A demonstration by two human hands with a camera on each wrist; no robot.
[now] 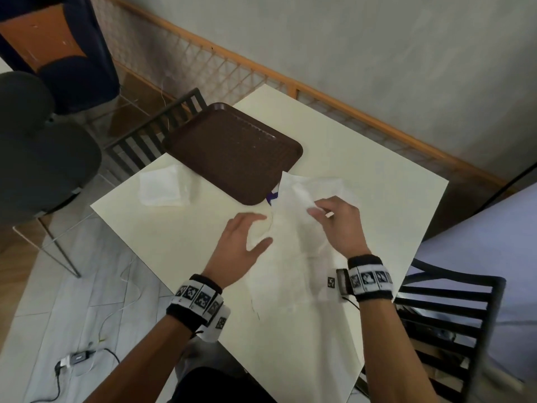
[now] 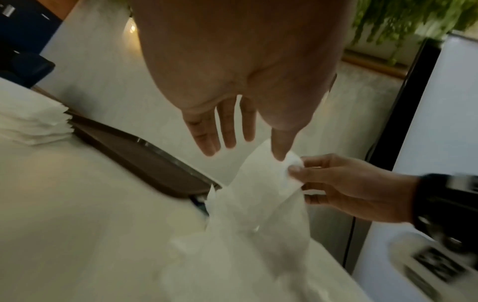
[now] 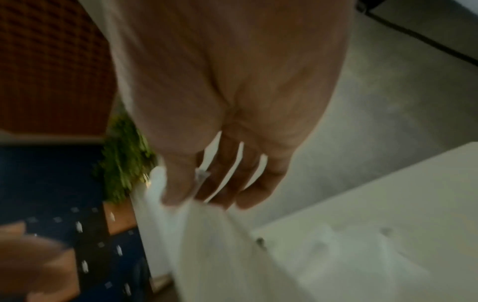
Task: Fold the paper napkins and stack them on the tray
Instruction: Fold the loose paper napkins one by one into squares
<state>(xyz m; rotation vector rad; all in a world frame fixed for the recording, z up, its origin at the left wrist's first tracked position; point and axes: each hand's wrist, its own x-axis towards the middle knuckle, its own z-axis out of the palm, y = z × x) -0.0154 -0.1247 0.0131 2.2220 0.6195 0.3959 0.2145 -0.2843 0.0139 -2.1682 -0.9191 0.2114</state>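
Napkin half lifted between two hands, tray just beyond

The left hand (image 1: 242,242) is spread flat, fingers straight, on the napkin (image 1: 302,228) – its free corner is pinched by the right hand (image 1: 338,225); the brown tray (image 1: 232,149) lies ahead-left. Only the left wrist view shows that pinch and the napkin stack (image 2: 33,120) beside the tray.

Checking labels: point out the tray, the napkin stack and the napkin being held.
tray (image 1: 232,152), head view, ribbed bare floor.
napkin stack (image 1: 164,186), head view, top sheet.
held napkin (image 2: 261,183), left wrist view, lifted sheet's middle.
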